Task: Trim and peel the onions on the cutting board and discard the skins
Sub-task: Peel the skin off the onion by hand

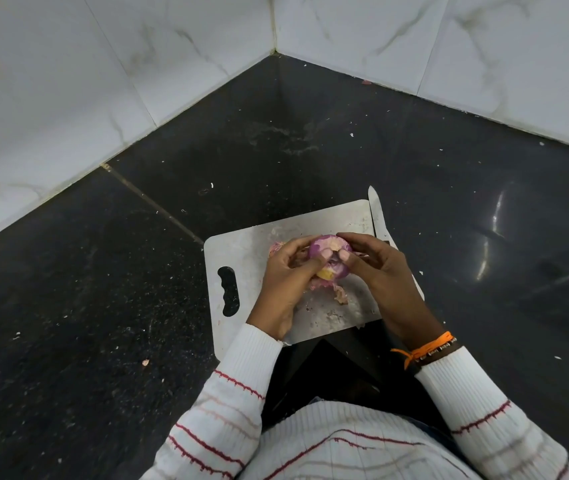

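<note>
A purple onion is held just above the cutting board, the left hand and right hand both curled round it, where lifting the skin from the trimmed end should strip it cleanly.

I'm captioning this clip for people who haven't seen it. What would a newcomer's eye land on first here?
First, the purple onion held over the middle of the pale cutting board, with the left hand and right hand both gripping it, fingertips on its top. Next, the knife lying along the board's right edge, and the loose skins on the board under the onion.
</note>
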Demonstrator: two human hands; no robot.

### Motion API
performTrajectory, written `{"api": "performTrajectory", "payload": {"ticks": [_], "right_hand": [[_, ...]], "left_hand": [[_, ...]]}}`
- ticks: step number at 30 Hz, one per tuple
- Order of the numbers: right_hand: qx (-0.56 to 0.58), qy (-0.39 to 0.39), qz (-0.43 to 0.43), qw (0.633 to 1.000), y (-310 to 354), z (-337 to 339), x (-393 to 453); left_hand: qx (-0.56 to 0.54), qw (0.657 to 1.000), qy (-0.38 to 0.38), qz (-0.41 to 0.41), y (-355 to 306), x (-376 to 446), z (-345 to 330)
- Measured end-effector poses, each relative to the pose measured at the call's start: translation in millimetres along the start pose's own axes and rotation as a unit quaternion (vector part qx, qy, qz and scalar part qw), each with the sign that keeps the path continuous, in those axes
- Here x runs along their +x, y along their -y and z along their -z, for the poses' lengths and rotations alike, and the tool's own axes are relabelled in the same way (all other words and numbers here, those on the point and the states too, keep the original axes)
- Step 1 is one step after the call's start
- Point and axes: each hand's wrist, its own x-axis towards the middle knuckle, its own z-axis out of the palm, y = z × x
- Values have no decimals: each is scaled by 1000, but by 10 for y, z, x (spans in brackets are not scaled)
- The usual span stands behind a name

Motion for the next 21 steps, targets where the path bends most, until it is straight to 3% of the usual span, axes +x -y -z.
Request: {"api": "performTrajectory", "payload": {"ticks": [15,21], "right_hand": [[23,43,14,999,-16,-5,-16],[21,51,21,998,-12,-12,-26]], "left_hand": [[-12,999,-52,-6,-22,-10,-41],[-32,998,-43,39,-37,1,15]]}}
